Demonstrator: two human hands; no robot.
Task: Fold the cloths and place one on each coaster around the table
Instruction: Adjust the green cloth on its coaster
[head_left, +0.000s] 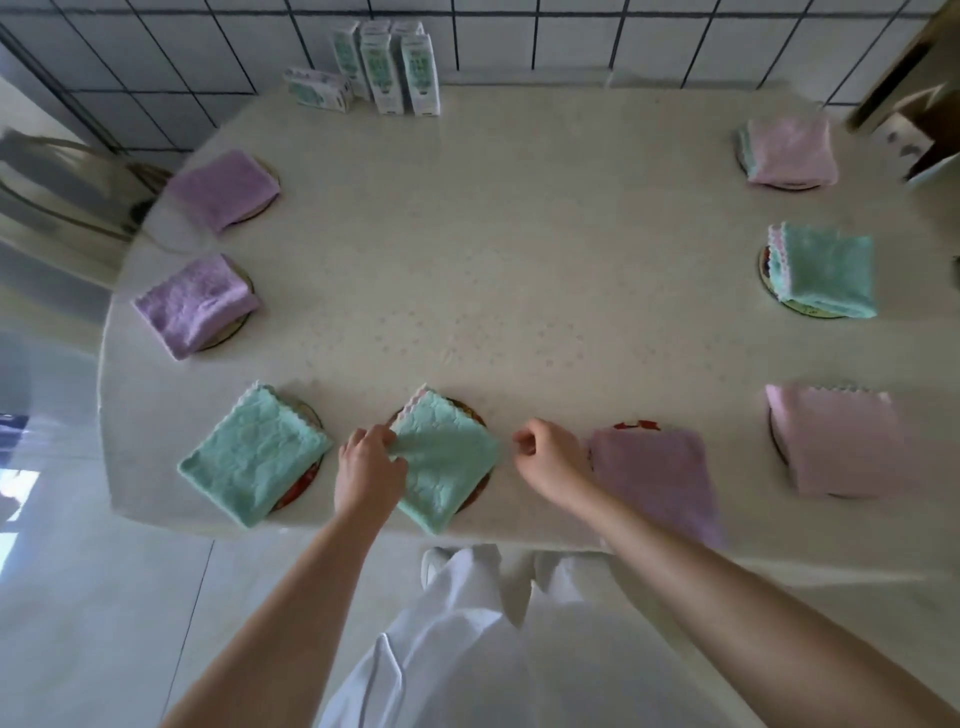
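A pale tabletop (519, 260) carries eight folded cloths, each lying on a round coaster. At the near edge, the left hand (366, 462) pinches the left corner of a folded green cloth (449, 460), which sits cornerwise on a dark coaster (470, 410). The right hand (550, 457) hovers just to the right of that cloth, its fingers loosely curled and holding nothing. Just beyond the right hand lies a mauve cloth (657, 475), and past it, near the right edge, a pink cloth (841, 441). Left of the held cloth is another green cloth (254, 454). Two purple cloths (197, 306) (223, 189) lie along the left side. A third green cloth (826, 270) and a second pink cloth (789, 150) lie along the right. Several small cartons (384, 67) stand at the far edge against a tiled wall (571, 36).
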